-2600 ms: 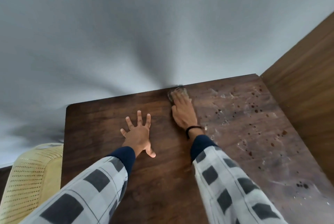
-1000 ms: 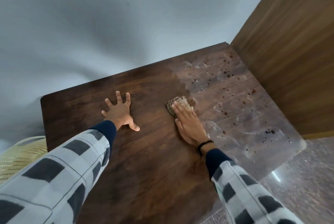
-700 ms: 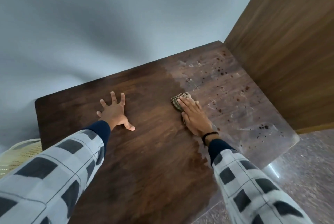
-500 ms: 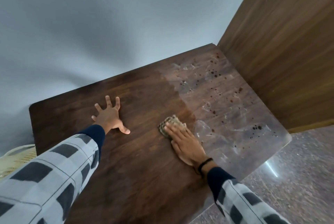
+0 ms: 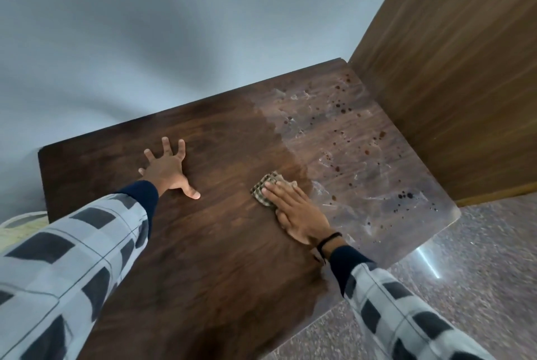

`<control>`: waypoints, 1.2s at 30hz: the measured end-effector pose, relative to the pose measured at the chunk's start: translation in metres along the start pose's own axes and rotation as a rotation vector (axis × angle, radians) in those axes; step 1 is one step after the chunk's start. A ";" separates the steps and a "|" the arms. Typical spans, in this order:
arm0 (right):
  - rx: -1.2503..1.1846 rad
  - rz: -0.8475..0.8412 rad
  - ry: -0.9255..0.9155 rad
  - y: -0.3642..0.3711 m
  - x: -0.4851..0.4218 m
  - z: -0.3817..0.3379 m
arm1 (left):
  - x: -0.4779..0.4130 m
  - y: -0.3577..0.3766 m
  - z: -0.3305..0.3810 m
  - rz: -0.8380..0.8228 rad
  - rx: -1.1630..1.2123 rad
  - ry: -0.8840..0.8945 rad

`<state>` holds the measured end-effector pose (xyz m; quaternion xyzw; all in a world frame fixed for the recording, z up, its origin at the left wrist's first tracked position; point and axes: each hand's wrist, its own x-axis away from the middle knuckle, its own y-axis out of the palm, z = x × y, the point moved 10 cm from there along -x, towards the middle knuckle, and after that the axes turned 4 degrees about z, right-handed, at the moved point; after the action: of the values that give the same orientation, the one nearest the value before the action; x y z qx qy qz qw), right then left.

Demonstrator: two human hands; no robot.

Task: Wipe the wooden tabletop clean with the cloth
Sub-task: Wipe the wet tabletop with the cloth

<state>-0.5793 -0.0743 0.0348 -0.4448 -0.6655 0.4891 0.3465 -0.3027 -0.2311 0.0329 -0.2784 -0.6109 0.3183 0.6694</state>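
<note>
More than half of the tabletop (image 5: 220, 258) looks done, by my reading: everything to the left of your right hand (image 5: 296, 214) and back toward your wrist shows a deep, even brown with clear grain and no marks I can make out. What is left lies to the right of that hand and beyond its fingertips on that side. It is a pale, hazy film (image 5: 351, 153) with whitish streaks and smears, peppered with small dark round spots (image 5: 405, 194), and it reaches the far right corner and the near right edge. The border between the two areas is a wavy line passing just beside the right edge of that hand, so you are working at the frontier. Your right hand lies flat, fingers straight and together, pressing down on the cloth (image 5: 265, 189). The cloth shows only as a small folded pad of checked, woven fabric poking out under and ahead of your fingertips, on the dark side of the border. Your left hand (image 5: 167, 169) is well apart to the left, holding nothing, fingers splayed and palm down on the dark wood. The tabletop is a flat slab with rounded corners and a smooth, slightly glossy finish. Far to the right of your right hand it meets an upright panel (image 5: 450, 83) of lighter, straight-grained wood. The film looks dried on in places, so I judge the spots may need firmer passes.
</note>
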 end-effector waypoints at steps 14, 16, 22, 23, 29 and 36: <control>-0.177 0.021 0.410 -0.008 -0.018 0.019 | 0.023 0.003 0.029 -0.015 0.025 0.036; -0.172 0.050 0.436 -0.013 -0.020 0.019 | 0.039 0.014 0.066 -0.030 0.047 0.155; -0.149 0.114 0.432 -0.022 -0.021 0.012 | 0.080 0.068 0.136 -0.083 0.005 0.227; -0.156 0.117 0.417 -0.022 -0.020 0.011 | 0.082 0.074 0.137 -0.090 -0.002 0.219; -0.099 0.050 0.221 -0.003 0.027 -0.010 | 0.092 0.080 0.135 -0.042 -0.057 0.216; 0.029 -0.091 0.024 -0.027 0.009 0.046 | 0.095 0.075 0.142 -0.068 -0.032 0.158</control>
<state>-0.6304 -0.0853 0.0479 -0.4149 -0.6737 0.4772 0.3826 -0.4452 -0.1131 0.0507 -0.2921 -0.5702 0.2627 0.7215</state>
